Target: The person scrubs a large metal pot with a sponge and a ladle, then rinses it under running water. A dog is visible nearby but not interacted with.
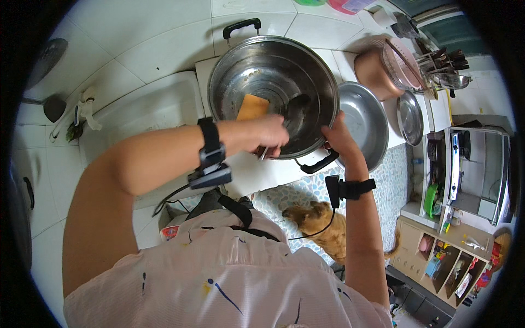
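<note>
A large stainless steel pot (272, 61) with black handles rests on the white tiled counter. Over its near rim is my left hand (268, 133), its fingers closed around a thin metal utensil handle (264, 153). An orange-yellow rectangular piece (253, 106), possibly a sponge or cloth, lies in the pot beside that hand. Further right inside the pot is a dark rounded shape; whether it is a ladle's bowl or a reflection is unclear. My right hand (337, 133) grips the pot's right rim, just above a black handle (318, 162).
A metal basin (363, 123) stands right of the pot, beyond it a copper-coloured pot (371, 74) and a metal lid (410, 118). A white sink (143, 102) and faucet (86, 112) are at left. A brown dog (324, 229) is on the floor below the counter.
</note>
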